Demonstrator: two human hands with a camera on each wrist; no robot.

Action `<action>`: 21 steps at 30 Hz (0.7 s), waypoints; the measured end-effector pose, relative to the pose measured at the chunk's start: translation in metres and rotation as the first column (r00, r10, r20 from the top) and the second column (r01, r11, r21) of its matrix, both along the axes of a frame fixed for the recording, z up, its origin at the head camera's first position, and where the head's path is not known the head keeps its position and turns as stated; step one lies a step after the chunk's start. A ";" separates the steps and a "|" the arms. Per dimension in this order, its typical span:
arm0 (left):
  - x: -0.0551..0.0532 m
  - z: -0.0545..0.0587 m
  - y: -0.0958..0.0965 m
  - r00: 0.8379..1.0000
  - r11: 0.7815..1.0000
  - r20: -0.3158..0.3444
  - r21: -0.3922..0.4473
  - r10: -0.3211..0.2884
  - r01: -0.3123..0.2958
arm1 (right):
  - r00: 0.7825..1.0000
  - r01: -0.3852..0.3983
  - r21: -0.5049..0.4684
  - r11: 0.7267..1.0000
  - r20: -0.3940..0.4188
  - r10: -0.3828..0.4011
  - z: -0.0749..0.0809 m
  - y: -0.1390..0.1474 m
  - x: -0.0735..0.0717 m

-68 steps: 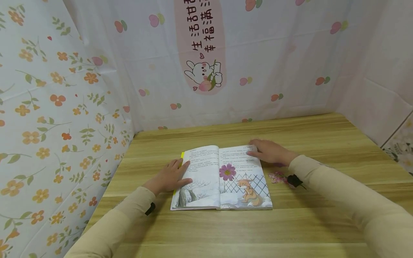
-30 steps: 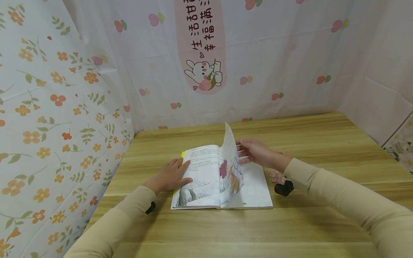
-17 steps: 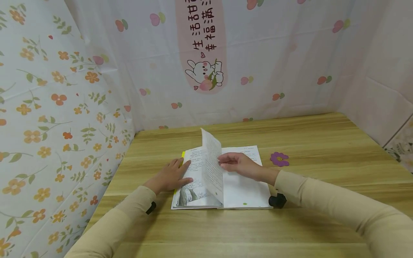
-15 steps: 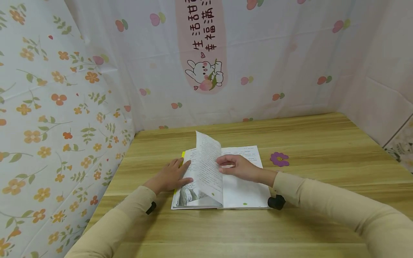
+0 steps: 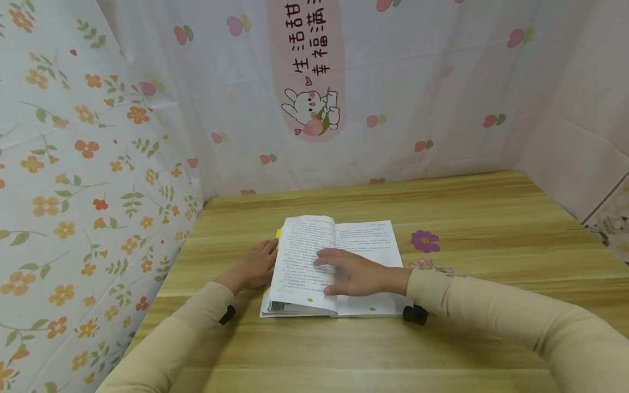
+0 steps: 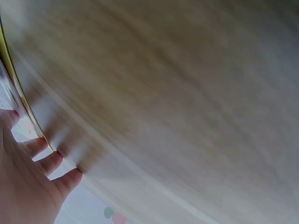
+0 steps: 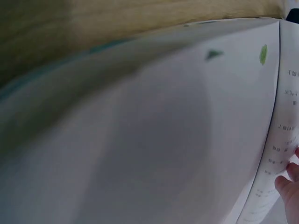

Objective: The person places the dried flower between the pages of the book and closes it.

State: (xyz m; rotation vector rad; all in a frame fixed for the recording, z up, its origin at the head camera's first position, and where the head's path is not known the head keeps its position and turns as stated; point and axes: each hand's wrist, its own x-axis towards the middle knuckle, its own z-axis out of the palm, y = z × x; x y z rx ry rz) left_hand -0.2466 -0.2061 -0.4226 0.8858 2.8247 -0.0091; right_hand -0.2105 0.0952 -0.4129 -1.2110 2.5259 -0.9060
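Note:
A book [image 5: 371, 237] lies spread on the wooden table, with Chinese text on both pages. A lifted page [image 5: 307, 245] lies over the left side, its lower left corner slightly raised above the pages beneath. My left hand [image 5: 253, 267] rests at the book's left edge, part of its fingers covered by that page. In the left wrist view its fingertips [image 6: 72, 179] touch the table beside the yellow cover edge. My right hand [image 5: 361, 274] is spread over the gutter, fingertips at the turned page's right part. The right wrist view shows those fingers [image 7: 292, 179] at the printed page.
A purple flower shape [image 5: 425, 241] lies right of the book. Pink flowers [image 5: 425, 265] show beside the right sleeve, partly hidden. Dark wrist devices [image 5: 415, 315] sit under the sleeves. A patterned cloth [image 5: 393, 98] hangs behind the table [image 5: 344, 349].
My right hand lifted the right page with the fox picture and swung it leftward; it now lies over the left side. My left hand stayed at the left edge, and the page came down over its fingers.

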 end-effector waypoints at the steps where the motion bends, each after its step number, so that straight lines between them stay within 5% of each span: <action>1: 0.000 0.001 0.000 1.000 1.000 0.006 -0.002 0.002 -0.002 | 1.000 -0.017 0.029 0.999 -0.025 0.018 0.000 0.000 0.001; 8: 0.002 -0.001 -0.004 1.000 1.000 -0.001 0.018 0.001 -0.001 | 0.974 -0.107 0.174 0.979 -0.177 0.138 0.000 0.001 0.004; 21: 0.000 0.004 -0.012 0.999 0.983 0.023 0.182 0.027 -0.031 | 0.943 -0.142 0.304 0.942 -0.247 0.222 0.001 -0.002 0.005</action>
